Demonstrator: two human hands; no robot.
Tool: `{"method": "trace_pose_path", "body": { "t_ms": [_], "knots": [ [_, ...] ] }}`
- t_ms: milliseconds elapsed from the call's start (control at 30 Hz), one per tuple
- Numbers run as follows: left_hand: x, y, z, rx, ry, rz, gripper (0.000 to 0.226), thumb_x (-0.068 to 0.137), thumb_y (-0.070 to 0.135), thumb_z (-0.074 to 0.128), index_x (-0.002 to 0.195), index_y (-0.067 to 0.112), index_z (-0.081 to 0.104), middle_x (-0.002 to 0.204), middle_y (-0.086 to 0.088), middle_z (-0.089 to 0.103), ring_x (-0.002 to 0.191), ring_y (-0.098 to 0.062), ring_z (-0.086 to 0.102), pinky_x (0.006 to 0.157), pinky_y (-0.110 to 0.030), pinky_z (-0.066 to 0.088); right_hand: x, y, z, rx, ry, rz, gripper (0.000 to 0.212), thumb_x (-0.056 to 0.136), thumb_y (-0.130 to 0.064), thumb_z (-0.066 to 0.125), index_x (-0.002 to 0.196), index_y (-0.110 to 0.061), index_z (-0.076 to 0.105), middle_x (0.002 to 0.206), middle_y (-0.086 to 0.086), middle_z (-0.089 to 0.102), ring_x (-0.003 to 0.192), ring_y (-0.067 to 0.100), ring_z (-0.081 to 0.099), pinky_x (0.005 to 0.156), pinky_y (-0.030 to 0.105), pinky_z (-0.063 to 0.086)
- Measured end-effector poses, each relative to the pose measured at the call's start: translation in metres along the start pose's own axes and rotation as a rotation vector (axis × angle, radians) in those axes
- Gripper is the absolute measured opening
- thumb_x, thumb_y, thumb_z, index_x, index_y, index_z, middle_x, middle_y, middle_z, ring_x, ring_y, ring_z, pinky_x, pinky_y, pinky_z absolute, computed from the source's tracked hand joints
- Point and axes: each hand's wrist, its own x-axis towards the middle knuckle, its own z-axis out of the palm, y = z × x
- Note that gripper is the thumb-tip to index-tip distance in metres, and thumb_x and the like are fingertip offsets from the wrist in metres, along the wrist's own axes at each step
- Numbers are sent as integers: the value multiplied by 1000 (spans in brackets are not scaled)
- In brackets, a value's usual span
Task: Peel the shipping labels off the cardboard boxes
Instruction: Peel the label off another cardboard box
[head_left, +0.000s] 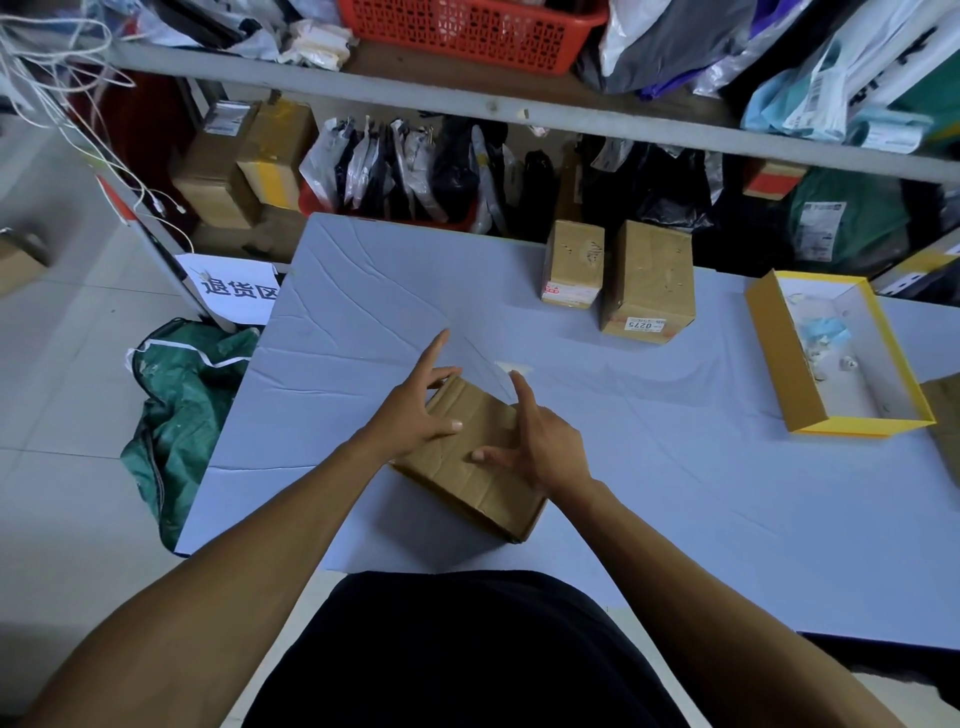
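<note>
A brown cardboard box (470, 467) lies tilted on the blue-grey table (675, 467) in front of me; no label shows on its visible top. My left hand (415, 405) rests over its far left corner with fingers spread and straight. My right hand (540, 441) lies on its right side, fingers spread, thumb on the top face. Two more cardboard boxes stand upright at the back: a small one (573, 262) and a taller one (649, 275), each with a white label (641, 325) on its near lower face.
A yellow open box (779, 353) holding paper scraps sits at the right. Another cardboard edge (945, 415) shows at the far right. A green sack (182, 405) lies on the floor left of the table. Shelves with parcels and bags stand behind.
</note>
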Motion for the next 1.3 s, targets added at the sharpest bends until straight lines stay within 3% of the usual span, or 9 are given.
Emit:
{"method": "trace_pose_path", "body": {
  "t_ms": [233, 400, 533, 667, 733, 867, 1000, 1133, 1300],
  "knots": [
    [-10, -1, 0, 190, 297, -93, 125, 59, 34, 91, 150, 41, 7, 95, -2, 50, 86, -21, 54, 67, -27, 44, 6, -13, 5, -88, 332, 225, 121, 61, -76, 69, 153, -22, 11, 137, 11, 41, 122, 33, 41, 96, 44, 41],
    [-35, 5, 6, 384, 394, -196, 123, 58, 54, 86, 149, 35, 5, 112, -13, 63, 97, -35, 62, 76, -41, 50, -6, -24, 19, -51, 342, 258, 116, 68, -76, 62, 154, -19, 8, 136, 15, 39, 118, 36, 42, 91, 47, 45],
    [-51, 7, 17, 474, 458, -242, 123, 65, 62, 77, 150, 34, -6, 109, -13, 64, 95, -37, 63, 76, -44, 50, -18, -21, 26, 245, 230, 128, 133, 55, -79, 70, 152, -32, -8, 160, 10, 0, 145, 35, 13, 107, 52, 34],
    [-58, -7, 24, 308, 256, -199, 129, 60, 65, 78, 147, 44, -15, 132, -7, 49, 108, -30, 59, 87, -45, 52, -18, -8, 24, 403, 77, -29, 144, 48, -63, 85, 151, -33, -11, 161, -2, -12, 149, 19, 6, 112, 43, 33],
    [-56, -15, 15, 143, 179, -128, 141, 47, 67, 83, 143, 52, -18, 149, 0, 25, 117, -26, 54, 88, -47, 54, -18, -1, 21, 470, 39, -69, 144, 47, -64, 86, 151, -37, -11, 160, -11, -11, 149, 16, 9, 112, 41, 34],
    [-40, -19, 4, 209, 17, -35, 153, 41, 58, 90, 143, 48, -24, 158, 13, -20, 147, -14, 7, 111, -39, 30, -6, 9, 17, 545, -2, -56, 142, 47, -61, 87, 148, -44, -11, 159, -15, -2, 147, 19, 18, 111, 49, 37],
    [-30, -22, 8, 23, 78, -44, 143, 49, 49, 92, 147, 48, -13, 160, 11, 10, 142, -12, 27, 111, -43, 38, -2, 5, 16, 563, -36, 15, 120, 70, -48, 81, 147, -48, -10, 156, -4, 29, 133, 22, 45, 102, 40, 45],
    [-31, -22, 16, -91, 283, -112, 112, 77, 34, 79, 151, 42, -5, 151, 1, 40, 132, -15, 48, 99, -29, 43, -5, 0, 23, 540, 88, 55, 85, 94, -44, 55, 149, -43, -9, 153, 0, 38, 120, 31, 58, 91, 36, 48],
    [-33, -20, 25, -63, 229, -99, 133, 59, 40, 90, 149, 47, -8, 154, 7, 30, 130, -7, 40, 99, -28, 44, -7, -10, 25, 563, 102, 79, 106, 83, -42, 72, 151, -40, -8, 150, -1, 42, 122, 27, 56, 90, 30, 45]
  ]
}}
